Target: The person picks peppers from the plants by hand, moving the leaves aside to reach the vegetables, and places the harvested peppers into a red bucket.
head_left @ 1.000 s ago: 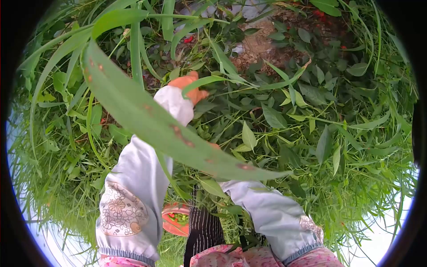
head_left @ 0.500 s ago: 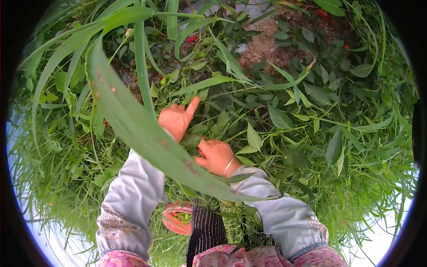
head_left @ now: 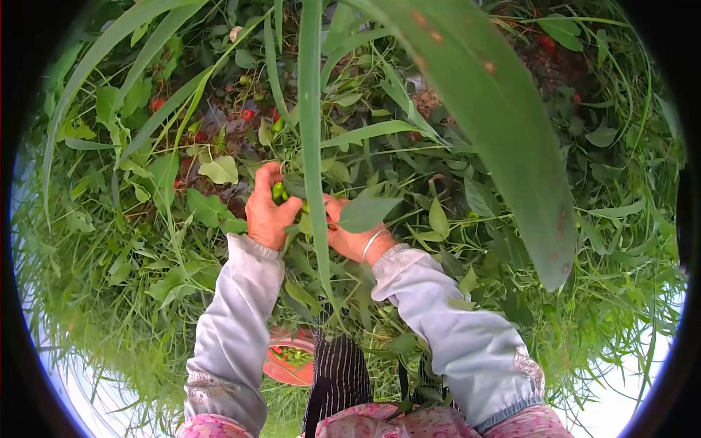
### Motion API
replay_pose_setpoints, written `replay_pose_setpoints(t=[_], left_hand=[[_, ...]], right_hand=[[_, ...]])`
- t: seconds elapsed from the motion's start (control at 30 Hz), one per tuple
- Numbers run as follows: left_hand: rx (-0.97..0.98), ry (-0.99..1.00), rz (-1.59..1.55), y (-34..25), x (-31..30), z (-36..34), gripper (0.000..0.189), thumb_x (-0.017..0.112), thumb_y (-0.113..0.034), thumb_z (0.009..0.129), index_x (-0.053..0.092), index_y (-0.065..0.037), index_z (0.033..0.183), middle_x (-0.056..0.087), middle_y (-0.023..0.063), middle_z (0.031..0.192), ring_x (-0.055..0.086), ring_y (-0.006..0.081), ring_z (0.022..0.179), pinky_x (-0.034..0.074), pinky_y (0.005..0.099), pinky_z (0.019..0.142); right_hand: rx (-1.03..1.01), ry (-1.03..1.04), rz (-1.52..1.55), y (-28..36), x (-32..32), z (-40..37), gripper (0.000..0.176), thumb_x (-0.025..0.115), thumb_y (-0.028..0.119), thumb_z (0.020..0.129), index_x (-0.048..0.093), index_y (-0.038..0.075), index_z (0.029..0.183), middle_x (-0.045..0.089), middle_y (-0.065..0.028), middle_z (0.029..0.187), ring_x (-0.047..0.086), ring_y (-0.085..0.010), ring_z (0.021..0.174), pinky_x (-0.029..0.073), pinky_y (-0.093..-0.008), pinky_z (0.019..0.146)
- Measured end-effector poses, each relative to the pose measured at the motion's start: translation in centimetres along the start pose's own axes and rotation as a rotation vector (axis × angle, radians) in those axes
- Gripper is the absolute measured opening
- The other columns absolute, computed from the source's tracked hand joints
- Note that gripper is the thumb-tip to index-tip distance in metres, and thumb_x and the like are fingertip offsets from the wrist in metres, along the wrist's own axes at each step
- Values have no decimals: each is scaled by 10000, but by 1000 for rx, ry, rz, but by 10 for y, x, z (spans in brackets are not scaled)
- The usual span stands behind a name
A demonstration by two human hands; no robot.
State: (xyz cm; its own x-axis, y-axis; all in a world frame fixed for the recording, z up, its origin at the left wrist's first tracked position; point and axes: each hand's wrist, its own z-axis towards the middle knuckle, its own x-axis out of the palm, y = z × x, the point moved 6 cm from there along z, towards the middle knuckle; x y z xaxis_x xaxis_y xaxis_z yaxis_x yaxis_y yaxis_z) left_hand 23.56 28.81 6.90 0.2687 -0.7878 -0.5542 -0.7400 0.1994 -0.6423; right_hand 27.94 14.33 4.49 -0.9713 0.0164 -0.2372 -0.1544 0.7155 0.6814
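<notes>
My left hand (head_left: 269,212) curls its thumb and fingers around a small green pepper (head_left: 278,191) among the leaves. Just right of it, my right hand (head_left: 355,237), with a white bracelet at the wrist, is closed with a bit of red pepper (head_left: 332,225) showing at its fingers. A broad leaf (head_left: 365,214) and a long grass blade (head_left: 311,139) hide part of the fingers. Pepper foliage surrounds both hands.
A reddish bucket (head_left: 288,376) holding green and red peppers stands below, beside my striped trouser leg (head_left: 337,372). A large spotted leaf (head_left: 504,131) hangs close to the camera. Red peppers (head_left: 248,114) show near the soil beyond my left hand.
My left hand has gone from a pointing finger to a curled grip on a green pepper, moving slightly left and down. My right hand has risen slightly. The large spotted leaf has swung right.
</notes>
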Motion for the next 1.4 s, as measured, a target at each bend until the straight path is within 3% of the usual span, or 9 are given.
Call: replay_pose_setpoints(t=[0.17,0.23,0.33,0.4,0.6,0.83,1.07,1.23,1.4], left_hand=[[136,-109,57,-25,-23,-20,475,614,27,682,473,-82,1122,564,17,829,527,101,741,446,245,687],[-120,-103,-486,7,-17,-24,479,601,69,706,472,-76,1143,577,0,834,511,75,756,436,223,687],[-101,15,-549,-4,-12,-46,498,617,56,720,464,-76,1175,594,3,839,512,68,749,428,205,685],[-205,-20,-614,20,-14,-40,479,597,61,742,468,-65,1186,600,3,837,512,52,735,428,196,688],[-24,-38,-415,-27,-77,-11,292,546,38,789,547,-25,1075,591,13,820,532,78,768,434,198,711],[797,-87,463,-179,-44,31,268,592,-18,744,597,-40,1011,654,107,975,639,262,874,505,345,731],[225,655,1500,-84,48,80,223,586,-102,746,611,-77,966,658,101,878,635,300,812,511,376,681],[353,434,1104,-26,15,39,202,577,-159,772,551,-69,951,613,129,864,609,304,813,493,397,690],[504,300,717,-13,22,-8,246,621,-142,693,564,-75,922,575,124,870,587,302,780,474,416,663]], right_hand=[[-115,-100,123,1,8,-8,664,616,210,732,332,123,1327,575,-158,999,580,-325,906,466,-404,790],[-97,-131,123,5,5,-11,680,615,203,733,316,131,1339,571,-167,1030,582,-314,921,478,-393,767],[139,-8,377,29,-18,-13,662,595,122,756,338,208,1359,565,-147,1123,587,-305,927,476,-358,793],[-169,-162,57,8,8,6,743,603,177,737,248,156,1390,571,-154,920,588,-294,864,491,-378,723],[-248,-136,-31,10,17,3,808,641,131,694,239,153,1394,548,-142,842,562,-317,790,477,-397,712],[-188,39,-96,11,33,13,819,592,235,749,139,146,1425,541,-194,1110,556,-345,977,473,-397,817],[-78,-50,-130,11,14,-1,744,615,205,738,248,151,1384,552,-171,937,568,-326,884,475,-403,766],[-103,-123,133,-1,-24,-19,721,612,186,737,272,143,1371,562,-174,987,567,-333,867,468,-418,767],[-4,-113,-244,18,-74,-15,647,629,166,735,366,186,1326,580,-144,981,582,-310,828,476,-386,753]])
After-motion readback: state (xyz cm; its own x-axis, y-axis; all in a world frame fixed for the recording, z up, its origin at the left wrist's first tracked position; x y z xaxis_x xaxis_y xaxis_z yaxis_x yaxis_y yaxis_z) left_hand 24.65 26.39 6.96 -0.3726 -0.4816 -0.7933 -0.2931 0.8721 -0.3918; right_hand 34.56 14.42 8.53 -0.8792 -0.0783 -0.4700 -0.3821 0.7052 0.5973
